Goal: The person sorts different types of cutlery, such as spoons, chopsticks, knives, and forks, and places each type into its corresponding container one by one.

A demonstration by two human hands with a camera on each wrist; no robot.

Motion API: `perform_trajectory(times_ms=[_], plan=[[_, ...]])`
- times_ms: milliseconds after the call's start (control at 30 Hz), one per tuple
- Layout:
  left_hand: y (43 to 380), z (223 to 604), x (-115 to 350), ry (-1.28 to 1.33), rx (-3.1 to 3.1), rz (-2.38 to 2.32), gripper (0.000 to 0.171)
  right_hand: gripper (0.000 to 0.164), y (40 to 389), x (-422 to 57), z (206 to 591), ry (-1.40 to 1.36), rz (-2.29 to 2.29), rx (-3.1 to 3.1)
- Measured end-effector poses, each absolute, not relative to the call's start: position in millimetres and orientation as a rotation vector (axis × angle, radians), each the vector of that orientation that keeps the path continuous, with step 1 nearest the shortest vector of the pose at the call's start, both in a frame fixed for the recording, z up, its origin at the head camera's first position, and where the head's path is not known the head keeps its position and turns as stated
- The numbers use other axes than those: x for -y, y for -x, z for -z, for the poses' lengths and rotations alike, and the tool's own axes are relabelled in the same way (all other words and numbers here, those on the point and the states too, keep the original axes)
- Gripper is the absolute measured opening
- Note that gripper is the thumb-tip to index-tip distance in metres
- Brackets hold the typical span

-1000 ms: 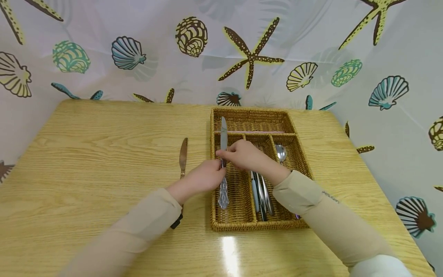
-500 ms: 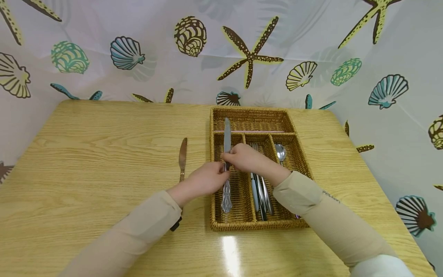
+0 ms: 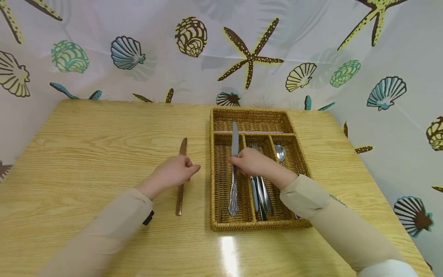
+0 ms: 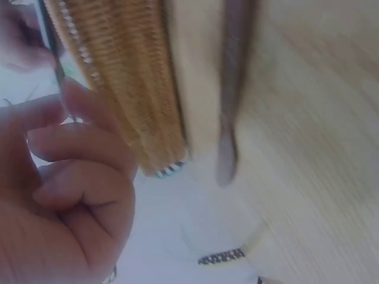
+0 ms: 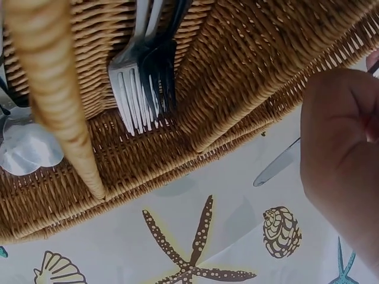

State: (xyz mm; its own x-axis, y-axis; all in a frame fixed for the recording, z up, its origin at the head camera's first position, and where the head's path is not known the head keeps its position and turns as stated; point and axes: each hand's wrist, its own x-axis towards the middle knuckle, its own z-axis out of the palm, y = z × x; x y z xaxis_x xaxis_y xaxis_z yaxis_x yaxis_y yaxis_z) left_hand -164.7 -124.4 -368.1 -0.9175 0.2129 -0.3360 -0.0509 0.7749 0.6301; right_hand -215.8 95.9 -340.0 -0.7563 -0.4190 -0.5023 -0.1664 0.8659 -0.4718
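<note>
My right hand [image 3: 254, 161] pinches a silver table knife [image 3: 233, 196] with an ornate handle over the left compartment of the wicker cutlery tray [image 3: 238, 226]. The knife's blade points away from me. In the right wrist view, part of its blade [image 5: 277, 164] shows beside the hand. My left hand [image 3: 173, 173] is left of the tray, above a copper-coloured knife [image 3: 179, 202] on the table, partly covering it. The left hand's fingers are loosely bent with nothing between them. In the left wrist view the copper-coloured knife [image 4: 234, 71] looks blurred, apart from the fingers.
Forks [image 5: 133, 89] and other cutlery with dark and pale handles lie in the tray's middle compartment. Spoons [image 3: 280, 153] lie in the right one. A thin pink item [image 3: 266, 132] lies along the back compartment. A shell-patterned cloth [image 3: 155, 84] hangs behind the wooden table [image 3: 104, 154].
My left hand has let go of the silver table knife and moved left, out over the copper-coloured knife. My right hand has carried the silver knife slightly right.
</note>
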Motion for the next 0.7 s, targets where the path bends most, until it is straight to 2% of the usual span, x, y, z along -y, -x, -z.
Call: perform_trajectory(times_ms=[267,500,700], plan=[[160.5,381.8,141.5,-0.015,-2.651,-0.585,0.04,0.054,212.5,-96.1,344.9,0.4,0.503,-2.404],[158.0,392.4,139.0,-0.008,-2.686,-0.451,0.03,0.05,204.8,-81.4,349.3,0.433,0.382,-2.441],[161.1,396.3,132.0,0.016,-2.678,-0.414,0.027,0.053,206.9,-72.3,351.7,0.437,0.288,-2.389]])
